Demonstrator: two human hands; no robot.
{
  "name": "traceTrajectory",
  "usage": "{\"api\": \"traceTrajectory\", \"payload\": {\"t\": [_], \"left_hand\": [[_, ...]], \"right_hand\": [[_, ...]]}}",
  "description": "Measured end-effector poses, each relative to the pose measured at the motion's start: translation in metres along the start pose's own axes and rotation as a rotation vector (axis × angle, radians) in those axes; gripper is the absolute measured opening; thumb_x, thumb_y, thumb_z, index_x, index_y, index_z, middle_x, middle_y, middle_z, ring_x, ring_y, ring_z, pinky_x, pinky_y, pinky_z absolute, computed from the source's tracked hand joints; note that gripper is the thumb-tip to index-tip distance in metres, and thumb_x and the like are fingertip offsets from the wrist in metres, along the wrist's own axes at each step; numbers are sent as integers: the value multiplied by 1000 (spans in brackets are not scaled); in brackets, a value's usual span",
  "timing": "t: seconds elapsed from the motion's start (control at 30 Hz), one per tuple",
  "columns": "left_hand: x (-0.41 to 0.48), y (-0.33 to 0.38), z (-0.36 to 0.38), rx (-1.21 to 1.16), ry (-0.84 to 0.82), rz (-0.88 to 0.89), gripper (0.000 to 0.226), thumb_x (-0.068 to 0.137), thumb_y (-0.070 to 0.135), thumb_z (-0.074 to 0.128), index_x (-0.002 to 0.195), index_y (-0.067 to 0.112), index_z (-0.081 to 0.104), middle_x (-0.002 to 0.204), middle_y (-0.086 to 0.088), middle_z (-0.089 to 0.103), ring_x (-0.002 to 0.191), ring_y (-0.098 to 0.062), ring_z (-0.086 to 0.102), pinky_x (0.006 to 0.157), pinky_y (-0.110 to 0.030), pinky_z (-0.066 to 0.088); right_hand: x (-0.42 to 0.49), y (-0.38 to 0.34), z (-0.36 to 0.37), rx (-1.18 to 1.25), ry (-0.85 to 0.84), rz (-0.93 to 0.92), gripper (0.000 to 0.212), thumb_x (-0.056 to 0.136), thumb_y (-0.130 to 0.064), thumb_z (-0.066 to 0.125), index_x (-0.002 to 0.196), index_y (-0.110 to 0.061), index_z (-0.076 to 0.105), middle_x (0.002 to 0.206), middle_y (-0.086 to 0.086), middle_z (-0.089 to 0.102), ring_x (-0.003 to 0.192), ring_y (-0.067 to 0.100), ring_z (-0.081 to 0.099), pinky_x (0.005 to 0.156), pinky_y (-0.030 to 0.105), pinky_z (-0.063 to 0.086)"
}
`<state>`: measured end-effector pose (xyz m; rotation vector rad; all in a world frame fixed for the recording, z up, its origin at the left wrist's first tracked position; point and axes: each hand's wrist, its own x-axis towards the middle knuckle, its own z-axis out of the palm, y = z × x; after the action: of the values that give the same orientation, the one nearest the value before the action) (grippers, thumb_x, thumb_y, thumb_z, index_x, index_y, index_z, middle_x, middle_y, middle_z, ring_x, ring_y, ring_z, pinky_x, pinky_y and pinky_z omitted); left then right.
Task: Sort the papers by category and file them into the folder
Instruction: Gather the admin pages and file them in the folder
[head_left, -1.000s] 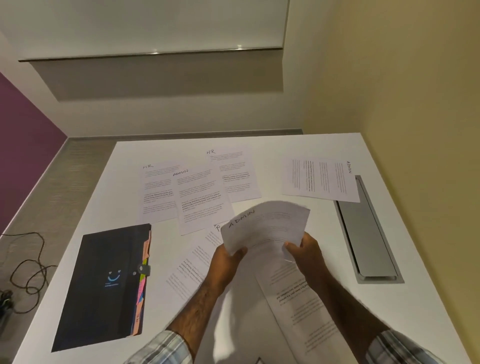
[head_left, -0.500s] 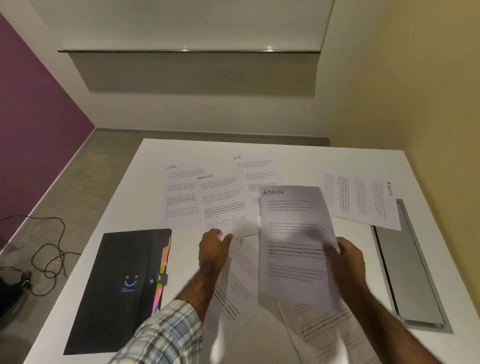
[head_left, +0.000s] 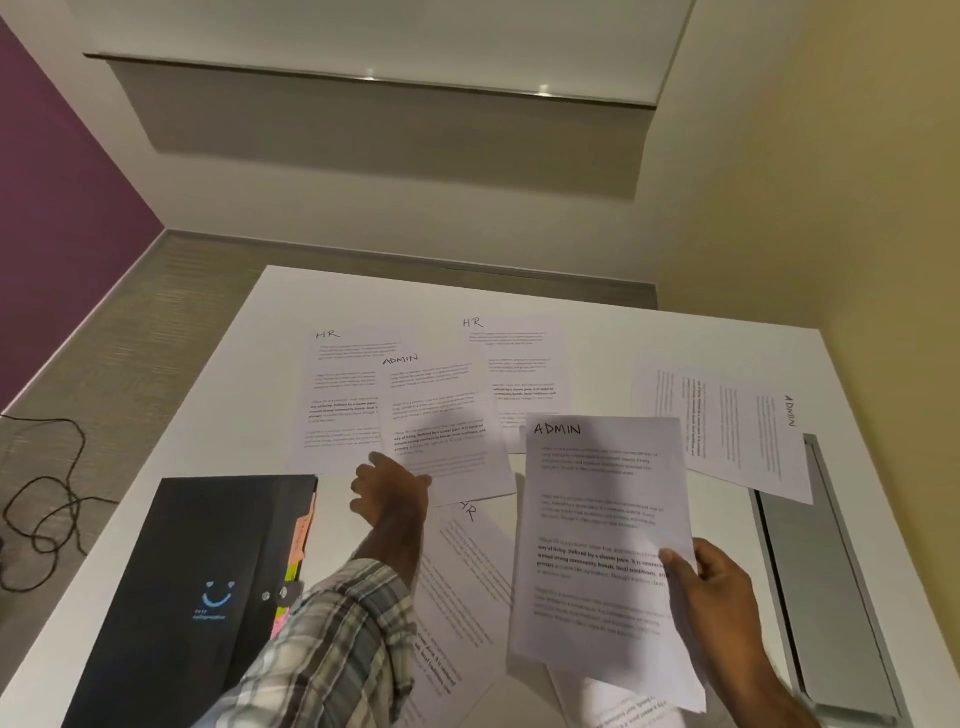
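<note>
My right hand (head_left: 714, 587) pinches the right edge of an ADMIN sheet (head_left: 597, 525), held up over the white table (head_left: 597, 322). My left hand (head_left: 389, 491) reaches forward and grips the bottom edge of another ADMIN sheet (head_left: 441, 415) lying mid-table. Two HR sheets lie flat: the left HR sheet (head_left: 343, 384) partly under that ADMIN sheet, and the far HR sheet (head_left: 519, 364) to its right. A sideways ADMIN sheet (head_left: 727, 426) lies at the right. More sheets (head_left: 467, 571) lie near me. The black folder (head_left: 197, 582) with coloured tabs lies shut at the front left.
A grey metal cable hatch (head_left: 821, 597) is set into the table along its right edge, beside a yellow wall. A black cable (head_left: 47, 499) loops on the floor to the left. A purple wall stands at the far left.
My left hand let go of the held ADMIN sheet and reached forward to the ADMIN sheet on the table. My right hand now holds the sheet alone, flatter and further right.
</note>
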<state>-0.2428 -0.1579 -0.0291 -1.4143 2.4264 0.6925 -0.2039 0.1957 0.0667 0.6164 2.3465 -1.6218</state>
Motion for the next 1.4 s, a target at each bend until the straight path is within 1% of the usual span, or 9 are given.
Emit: {"api": "traceTrajectory", "payload": {"t": [0.23, 0.3, 0.43, 0.57, 0.73, 0.93, 1.07, 1.23, 1.4], "left_hand": [[-10, 2, -14, -349, -73, 17, 11, 96, 26, 60, 91, 16, 58, 95, -7, 70, 77, -24, 68, 77, -42, 62], [-19, -3, -23, -440, -87, 74, 16, 99, 21, 58, 85, 14, 59, 93, -6, 69, 71, -18, 63, 66, -34, 59], [-30, -17, -49, -569, -45, 162, 20, 100, 16, 55, 113, 6, 67, 112, -14, 71, 90, -28, 67, 69, -37, 60], [-69, -34, -90, -811, -100, 223, 15, 102, 15, 57, 108, 21, 69, 108, -8, 73, 90, -22, 71, 69, -35, 63], [-142, -54, -122, -932, -278, 232, 20, 100, 13, 62, 119, 18, 69, 106, -1, 77, 80, -14, 77, 63, -30, 63], [-216, -53, -116, -887, -400, 224, 15, 99, 7, 61, 110, 14, 69, 98, -3, 78, 68, -19, 77, 51, -28, 60], [-243, -55, -107, -752, -465, 287, 15, 98, 14, 65, 112, 16, 72, 98, -2, 80, 73, -15, 76, 52, -24, 56], [-237, -54, -114, -554, -297, 404, 36, 85, 58, 70, 96, 24, 74, 92, 7, 76, 84, -12, 71, 74, -31, 52], [-225, -30, -122, -958, -767, 304, 32, 96, 38, 63, 123, 21, 70, 120, 1, 76, 113, -19, 71, 104, -39, 48]], "right_hand": [[5, 2, -9, 32, 21, 33, 11, 98, -9, 64, 94, -12, 73, 85, 7, 79, 79, 33, 74, 72, 42, 58], [4, -1, -12, 33, 27, 17, 12, 98, -9, 62, 92, -11, 73, 83, 6, 78, 76, 30, 73, 65, 35, 57], [4, -3, -17, 27, 38, -9, 14, 99, -13, 60, 91, -10, 71, 81, 8, 77, 70, 30, 72, 53, 32, 55], [6, -8, -20, 26, 24, 22, 13, 98, -15, 60, 90, -11, 70, 85, 11, 76, 75, 38, 72, 66, 51, 62], [-4, -20, -23, 15, -31, -39, 18, 99, -14, 59, 87, -5, 67, 82, 14, 73, 66, 28, 69, 49, 27, 49], [-24, -32, -19, 180, -183, -34, 23, 93, -14, 67, 75, -1, 64, 77, 18, 70, 65, 25, 60, 59, 36, 45], [-43, -35, -26, 291, -304, -80, 17, 99, -9, 60, 90, 0, 71, 88, 16, 77, 75, 32, 72, 64, 37, 54], [-49, -33, -37, 342, -356, -16, 20, 100, -9, 59, 113, -1, 72, 105, 16, 78, 94, 40, 75, 86, 52, 61], [-52, -39, -40, 331, -428, -37, 28, 105, -21, 53, 128, -9, 65, 124, 5, 73, 108, 26, 73, 99, 42, 56]]}}
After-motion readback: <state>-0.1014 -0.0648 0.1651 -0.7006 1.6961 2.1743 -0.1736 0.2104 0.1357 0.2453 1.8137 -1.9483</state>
